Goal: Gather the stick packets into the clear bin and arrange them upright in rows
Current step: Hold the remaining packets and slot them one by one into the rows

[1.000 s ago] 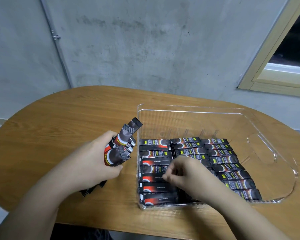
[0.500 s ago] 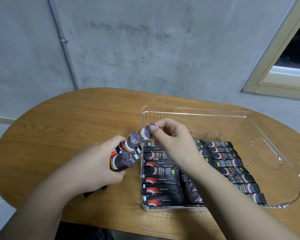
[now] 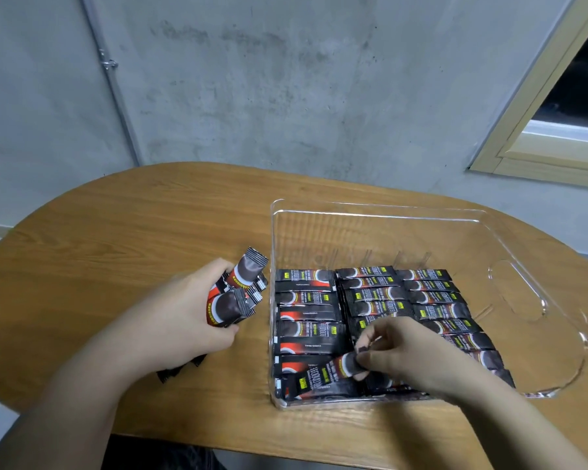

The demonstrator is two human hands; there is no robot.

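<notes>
While the left hand (image 3: 184, 320) grips a bundle of dark brown and red stick packets (image 3: 236, 293) just outside the left wall of the clear rectangular plastic bin (image 3: 421, 217), its fingers curled round the bundle and the thumb lying across the front, the right hand (image 3: 411, 354) reaches into the bin's near part. That hand's fingers (image 3: 365, 340) are drawn together and pinch 1 end of a single dark stick packet (image 3: 323, 376), which lies tilted across the near left corner of the bin, its far end pointing toward the front wall. The bundle's upper ends fan out toward the bin wall, and its lower ends stick out below the left wrist, over the oval wooden counter (image 3: 123, 239).

Inside the bin, the packed stick packets (image 3: 370, 296) sit in 3 rows running from the front wall toward the middle, each packet's face turned up toward the camera and overlapping the next. The right arm covers the near part of the middle row. The far part of the bin and its right side, with a cut-out handle (image 3: 516, 290) in the wall, hold none.

Behind the counter stands a grey concrete wall (image 3: 269, 79) with a thin metal conduit (image 3: 112, 89) running down it, and a pale wooden window frame (image 3: 537, 130) shows at the upper right
</notes>
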